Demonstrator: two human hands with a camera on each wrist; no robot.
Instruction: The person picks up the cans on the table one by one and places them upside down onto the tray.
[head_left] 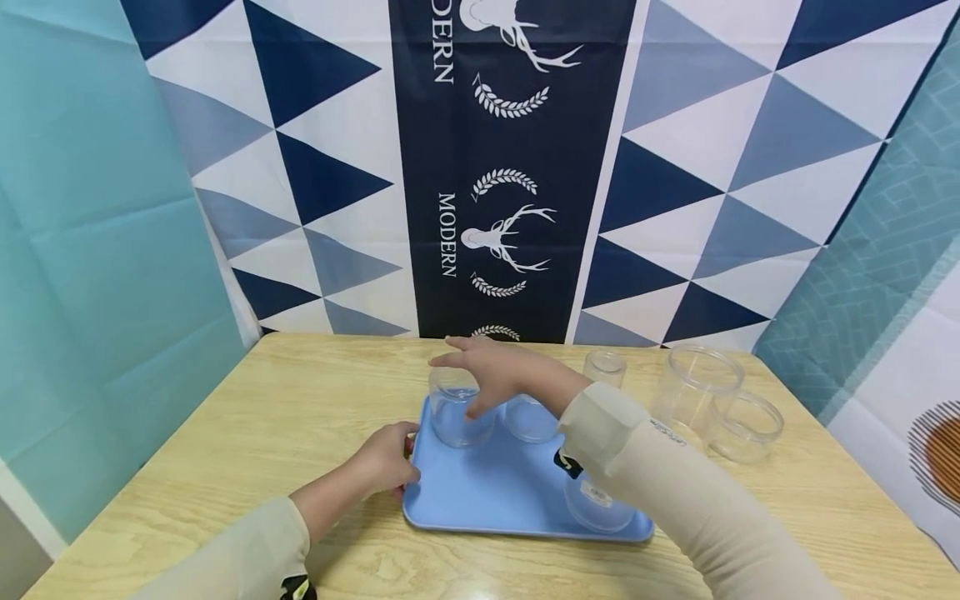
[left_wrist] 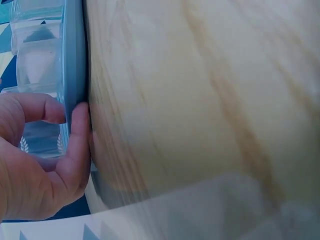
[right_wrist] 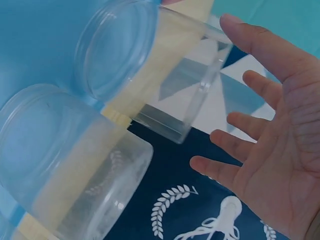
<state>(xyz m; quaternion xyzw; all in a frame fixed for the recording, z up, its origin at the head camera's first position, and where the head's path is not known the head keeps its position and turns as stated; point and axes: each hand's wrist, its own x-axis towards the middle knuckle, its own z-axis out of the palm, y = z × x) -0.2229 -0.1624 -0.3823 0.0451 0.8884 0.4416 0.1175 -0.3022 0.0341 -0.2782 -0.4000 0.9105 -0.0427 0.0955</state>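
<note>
A blue tray [head_left: 495, 492] lies on the wooden table, and my left hand [head_left: 390, 457] grips its left edge. In the left wrist view, the thumb and fingers pinch the tray's rim [left_wrist: 75, 65]. My right hand [head_left: 498, 371] hovers over the tray's back left corner with its fingers spread. Below it stands a clear jar [head_left: 453, 427]. The right wrist view has a gap between that jar [right_wrist: 195, 85] and the fingers. Another clear jar [head_left: 531, 421] is beside it. At the tray's front right is a clear jar [head_left: 600, 510] with a white label, partly behind the right sleeve.
Right of the tray, on the table [head_left: 247, 442], stand a tall clear jar [head_left: 697, 383], a short wide one [head_left: 746, 429] and a small narrow one [head_left: 604, 367]. A patterned cloth [head_left: 337, 167] hangs behind the table.
</note>
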